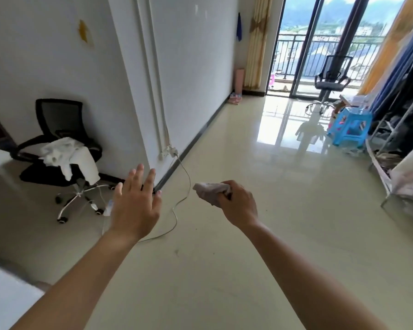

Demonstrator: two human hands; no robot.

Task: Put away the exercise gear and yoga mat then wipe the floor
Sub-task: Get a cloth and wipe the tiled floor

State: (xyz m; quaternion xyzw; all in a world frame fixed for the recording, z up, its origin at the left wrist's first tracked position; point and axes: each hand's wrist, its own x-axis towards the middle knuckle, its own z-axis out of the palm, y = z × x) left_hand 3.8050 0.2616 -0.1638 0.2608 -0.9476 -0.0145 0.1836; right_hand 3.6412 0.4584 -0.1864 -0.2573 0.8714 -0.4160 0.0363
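Note:
My right hand [239,204] is held out in front of me, closed around a crumpled pale cloth [211,190] that sticks out to the left of the fist. My left hand [136,203] is raised beside it, empty, with the fingers spread. Both hover above the glossy cream tile floor [260,234]. Far down the room a rolled pink yoga mat [239,81] stands upright in the corner against the wall, by the curtain. Small pink items [235,98] lie on the floor at its foot.
A black office chair [57,151] draped with white cloth stands at left by the wall corner. A white cable [177,210] trails from a wall socket across the floor. At right are a clothes rack [396,129] and a blue stool [351,126]; another chair [330,79] sits at the balcony door.

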